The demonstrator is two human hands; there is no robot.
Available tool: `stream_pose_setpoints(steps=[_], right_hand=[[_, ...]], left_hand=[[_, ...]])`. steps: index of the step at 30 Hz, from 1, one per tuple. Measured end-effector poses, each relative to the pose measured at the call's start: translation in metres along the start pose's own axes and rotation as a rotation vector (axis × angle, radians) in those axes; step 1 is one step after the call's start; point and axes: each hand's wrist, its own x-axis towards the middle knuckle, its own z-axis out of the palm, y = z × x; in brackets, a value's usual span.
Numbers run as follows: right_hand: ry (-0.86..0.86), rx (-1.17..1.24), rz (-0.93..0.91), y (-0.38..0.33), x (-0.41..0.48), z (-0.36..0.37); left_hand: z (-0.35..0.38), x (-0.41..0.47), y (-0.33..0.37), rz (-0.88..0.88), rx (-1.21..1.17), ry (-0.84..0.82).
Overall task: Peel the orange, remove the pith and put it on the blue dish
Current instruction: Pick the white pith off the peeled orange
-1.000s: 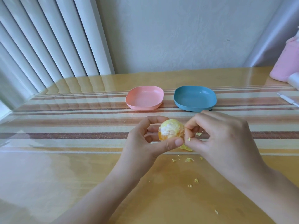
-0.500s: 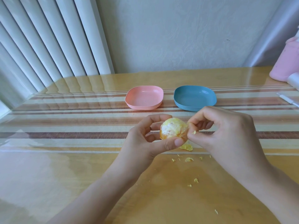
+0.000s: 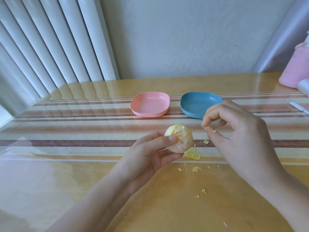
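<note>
Above table (image 3: 80,185): L hand (image 3: 147,159) grips orange (image 3: 180,139); R hand (image 3: 237,133) pulled off it, fingers (image 3: 215,111) curled, pinch unclear.

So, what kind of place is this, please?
Probably a home: a wooden table with a striped cloth, a pink dish and a blue dish, and a wallpapered wall behind.

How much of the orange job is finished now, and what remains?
Done: the peel looks off; the orange shows pale flesh, and peel scraps lie on the table. In hand: the left hand grips the orange; the right hand, apart from it, carries a tiny scrap on its thumb, so pith removal seems under way. Left: white pith shows on the fruit, and the blue dish holds nothing.
</note>
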Motion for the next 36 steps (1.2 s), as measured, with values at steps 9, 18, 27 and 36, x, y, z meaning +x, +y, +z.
stream_pose_setpoints(steps=[9, 18, 27, 36], right_hand=[[-0.155, 0.05, -0.061, 0.006, -0.003, 0.003], [-0.173, -0.052, -0.135, 0.008, -0.003, 0.005], [-0.052, 0.032, -0.221, -0.011, -0.009, 0.012], [-0.043, -0.039, -0.217, -0.013, -0.015, 0.017]], left_hand=[[0.0, 0.004, 0.003, -0.134, -0.321, 0.05], [-0.008, 0.001, -0.004, 0.328, 0.768, 0.318], [-0.002, -0.004, -0.007, 0.522, 0.985, 0.391], [-0.001, -0.004, -0.012, 0.597, 1.14, 0.393]])
